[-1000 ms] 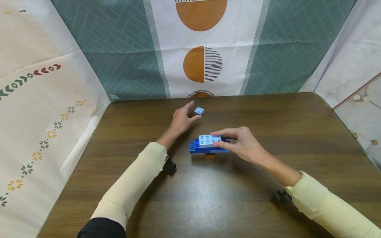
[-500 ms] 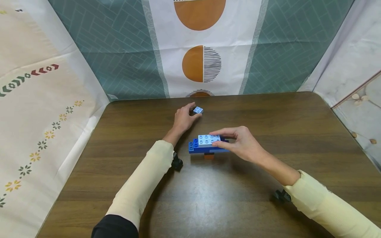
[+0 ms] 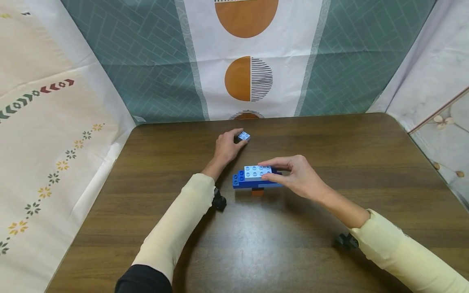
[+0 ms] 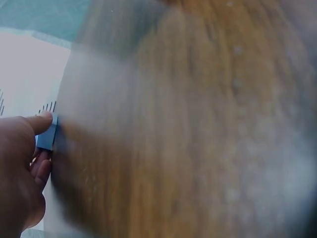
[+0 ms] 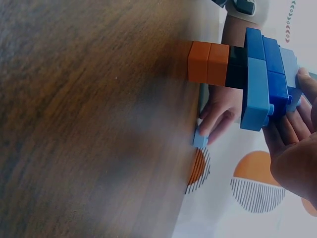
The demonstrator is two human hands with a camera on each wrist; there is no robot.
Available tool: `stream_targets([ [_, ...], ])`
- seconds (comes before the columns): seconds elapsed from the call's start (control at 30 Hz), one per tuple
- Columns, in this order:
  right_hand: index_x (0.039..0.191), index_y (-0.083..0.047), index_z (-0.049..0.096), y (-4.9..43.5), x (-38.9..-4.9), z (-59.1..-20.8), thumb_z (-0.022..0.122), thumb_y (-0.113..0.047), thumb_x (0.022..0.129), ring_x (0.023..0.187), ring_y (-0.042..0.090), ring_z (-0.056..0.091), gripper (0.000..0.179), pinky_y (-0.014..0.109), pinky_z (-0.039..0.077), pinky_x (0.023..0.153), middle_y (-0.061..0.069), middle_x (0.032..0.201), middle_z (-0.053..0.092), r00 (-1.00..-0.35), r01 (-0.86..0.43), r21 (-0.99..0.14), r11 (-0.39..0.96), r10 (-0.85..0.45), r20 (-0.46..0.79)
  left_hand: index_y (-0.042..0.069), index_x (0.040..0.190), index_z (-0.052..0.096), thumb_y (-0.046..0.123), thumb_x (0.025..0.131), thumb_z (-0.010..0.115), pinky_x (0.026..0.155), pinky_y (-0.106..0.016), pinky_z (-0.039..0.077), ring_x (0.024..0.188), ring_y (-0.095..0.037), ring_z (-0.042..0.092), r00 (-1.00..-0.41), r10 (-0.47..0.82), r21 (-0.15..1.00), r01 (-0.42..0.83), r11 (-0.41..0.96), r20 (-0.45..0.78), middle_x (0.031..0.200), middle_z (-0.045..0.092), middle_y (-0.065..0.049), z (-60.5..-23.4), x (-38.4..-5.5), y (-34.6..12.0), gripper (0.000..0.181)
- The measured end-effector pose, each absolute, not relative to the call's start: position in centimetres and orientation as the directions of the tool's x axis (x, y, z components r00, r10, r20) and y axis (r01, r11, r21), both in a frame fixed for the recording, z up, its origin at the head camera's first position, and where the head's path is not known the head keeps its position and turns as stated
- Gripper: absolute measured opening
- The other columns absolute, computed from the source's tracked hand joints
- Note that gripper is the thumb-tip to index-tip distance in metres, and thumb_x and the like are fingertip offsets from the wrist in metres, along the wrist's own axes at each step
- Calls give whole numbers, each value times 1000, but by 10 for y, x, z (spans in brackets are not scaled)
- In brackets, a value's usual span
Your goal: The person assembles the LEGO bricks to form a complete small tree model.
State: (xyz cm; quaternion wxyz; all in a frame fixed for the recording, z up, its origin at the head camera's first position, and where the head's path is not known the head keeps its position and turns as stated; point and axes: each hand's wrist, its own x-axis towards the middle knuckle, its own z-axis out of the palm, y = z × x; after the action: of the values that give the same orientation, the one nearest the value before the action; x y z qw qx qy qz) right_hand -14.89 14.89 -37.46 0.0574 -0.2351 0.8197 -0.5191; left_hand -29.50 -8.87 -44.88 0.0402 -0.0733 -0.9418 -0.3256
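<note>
At the far side of the table, my left hand (image 3: 226, 146) pinches a small light blue toy brick (image 3: 244, 136) between thumb and fingers. The left wrist view shows the thumb on one side of that brick (image 4: 47, 134). Nearer me, my right hand (image 3: 301, 178) grips the pale blue top brick (image 3: 253, 172) of a stacked structure, thumb in front and fingers behind. Darker blue bricks (image 3: 239, 184) form a wide layer beneath it. In the right wrist view, a narrow stem of a black brick (image 5: 236, 67) and orange bricks (image 5: 208, 62) carries that layer.
The brown wooden table (image 3: 293, 252) extends around both hands. A patterned cloth (image 3: 154, 61) hangs behind its far edge, with other cloths at the left (image 3: 55, 134) and right (image 3: 439, 134). Black wrist devices (image 3: 219, 200) sit below both sleeves.
My left forearm has shifted right, and the left fingers have closed onto the small light blue brick. My right hand stays on the stacked structure.
</note>
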Motion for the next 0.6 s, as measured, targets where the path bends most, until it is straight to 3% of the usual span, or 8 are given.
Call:
stream_targets([
  [0.17,125,-18,81,149,-150,-375,86,-21,93,106,21,73,32,43,62,89,4,124,76,-883,-325,-879,350,-445,150,18,148,64,33,101,77,114,-44,46,135,-26,60,-984,133,629,179,757,120,145,66,-6,-443,-289,-94,51],
  [0.33,125,-19,81,149,-150,-375,86,-23,93,106,22,73,32,34,62,86,3,123,76,-887,-312,-881,356,-441,136,17,144,68,33,99,79,106,-42,52,121,-24,69,-977,169,670,212,711,129,136,72,-6,-434,-279,-100,49],
  [0.6,125,-18,81,149,-150,-376,86,-23,93,109,24,73,33,35,62,89,4,124,76,-888,-307,-883,356,-441,131,14,138,72,30,96,83,94,-35,59,104,-19,74,-943,278,727,321,607,184,124,76,-5,-415,-255,-105,46],
])
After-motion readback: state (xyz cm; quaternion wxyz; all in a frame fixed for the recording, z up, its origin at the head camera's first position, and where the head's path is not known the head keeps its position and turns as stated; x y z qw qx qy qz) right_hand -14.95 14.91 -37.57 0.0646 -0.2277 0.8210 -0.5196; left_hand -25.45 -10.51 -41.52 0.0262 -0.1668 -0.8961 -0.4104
